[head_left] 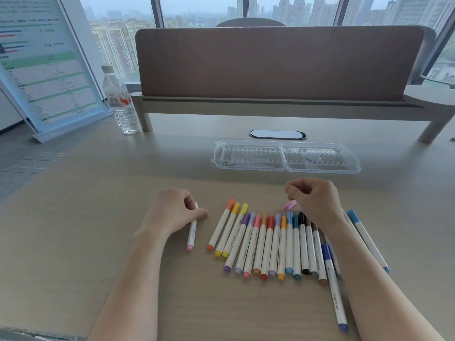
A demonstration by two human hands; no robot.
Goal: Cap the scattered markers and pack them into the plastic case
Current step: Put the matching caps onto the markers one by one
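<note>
My left hand grips an uncapped pink marker lying on the desk, its white tip poking out past my fingers. My right hand is curled above the desk, and a pink cap shows just under its fingers; whether the fingers hold it I cannot tell. Between my hands lies a row of several capped markers in many colours. A dark blue marker and a light blue one lie by my right forearm. The clear plastic case lies open farther back.
A water bottle stands at the back left next to a slanted sign stand. A raised shelf with a brown divider panel crosses the back of the desk. A cable grommet sits behind the case.
</note>
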